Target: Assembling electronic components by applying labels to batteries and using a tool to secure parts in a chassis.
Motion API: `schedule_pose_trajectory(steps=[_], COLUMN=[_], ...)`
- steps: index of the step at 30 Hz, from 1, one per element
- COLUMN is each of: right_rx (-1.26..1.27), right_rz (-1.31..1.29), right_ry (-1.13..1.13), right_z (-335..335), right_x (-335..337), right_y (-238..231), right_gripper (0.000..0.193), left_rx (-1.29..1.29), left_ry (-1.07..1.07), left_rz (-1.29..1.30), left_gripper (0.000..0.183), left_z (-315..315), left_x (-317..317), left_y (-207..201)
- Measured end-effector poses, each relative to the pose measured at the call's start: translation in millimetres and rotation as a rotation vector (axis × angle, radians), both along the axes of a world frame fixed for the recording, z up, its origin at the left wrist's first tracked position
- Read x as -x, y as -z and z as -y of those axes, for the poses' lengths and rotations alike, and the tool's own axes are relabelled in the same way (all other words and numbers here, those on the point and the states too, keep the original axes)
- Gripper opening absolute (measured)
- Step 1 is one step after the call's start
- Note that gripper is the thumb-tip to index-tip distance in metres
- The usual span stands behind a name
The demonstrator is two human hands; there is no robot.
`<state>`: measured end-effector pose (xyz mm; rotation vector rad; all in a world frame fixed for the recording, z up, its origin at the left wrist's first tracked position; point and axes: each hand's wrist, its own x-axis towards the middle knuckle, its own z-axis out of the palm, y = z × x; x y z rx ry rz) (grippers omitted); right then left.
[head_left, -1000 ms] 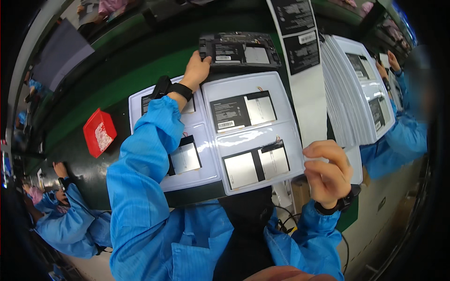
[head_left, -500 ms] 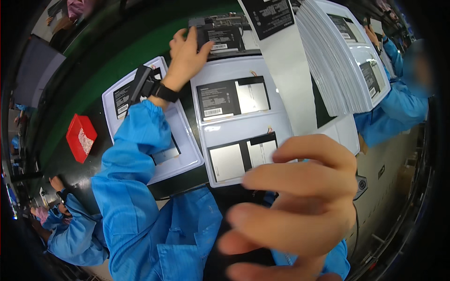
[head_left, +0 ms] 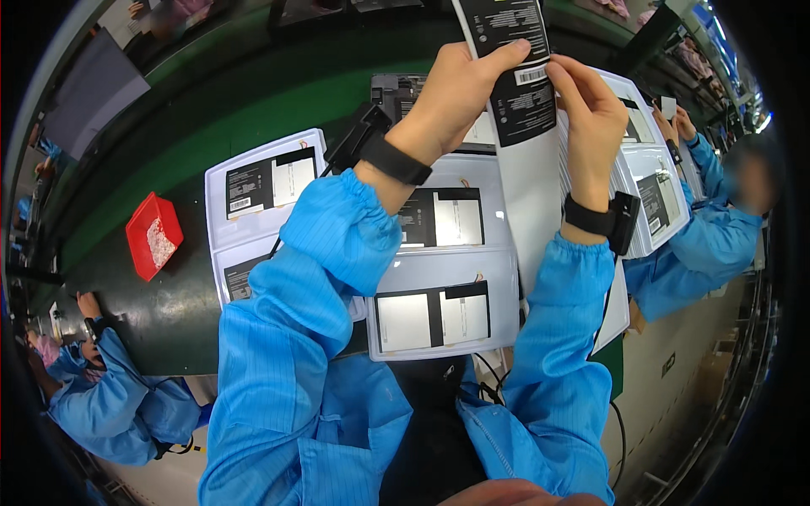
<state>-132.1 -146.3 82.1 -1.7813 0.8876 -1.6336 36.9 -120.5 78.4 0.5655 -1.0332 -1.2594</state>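
Note:
A long strip of white backing paper with black printed labels (head_left: 525,110) hangs in front of me at the upper right. My left hand (head_left: 456,93) grips it from its left edge, thumb pressed on a black label. At the opposite edge, my right hand (head_left: 591,105) pinches with thumb and forefinger beside a white barcode patch. Whether a label corner is lifted there, I cannot tell. Behind my left hand lies an open laptop chassis (head_left: 390,87), partly covered. Below the hands, a white plastic tray (head_left: 422,266) holds flat black-and-silver battery packs (head_left: 434,316).
Another white tray (head_left: 218,215) with batteries lies at left, partly under my left sleeve. A red box (head_left: 154,236) with small pale pieces stands beyond it. Stacked white trays (head_left: 637,181) rise at right. Co-workers in blue sit at right (head_left: 692,244) and lower left (head_left: 126,396).
My left hand has left the laptop chassis and moved right onto the label strip. My right hand has gone from the near foreground up to the strip's right edge, fingers now pinched.

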Motion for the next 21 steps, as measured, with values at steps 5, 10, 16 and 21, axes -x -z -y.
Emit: schedule_pose_trajectory(steps=[5, 10, 16, 21], right_rx=[0.005, -0.021, -0.038, 0.613], right_rz=[-0.101, -0.183, -0.350, -0.458], right_ry=[-0.017, -0.113, -0.168, 0.096], right_z=[-10.9, -9.1, -5.9, -37.8], right_x=[6.6, 11.7, 14.8, 1.9], right_y=[-14.5, -25.8, -31.9, -31.1], right_gripper=[0.017, 0.017, 0.014, 0.007], left_rx=[0.001, 0.154, 0.172, -0.081], left_ry=[0.029, -0.015, -0.049, 0.011], left_rz=[0.026, 0.178, 0.196, 0.146], left_gripper=[0.032, 0.033, 0.036, 0.050], left_z=[-11.2, -11.0, -15.6, -9.8], left_x=[-10.1, -15.2, -18.8, -36.5], left_y=[-4.8, 0.5, -2.2, -2.9])
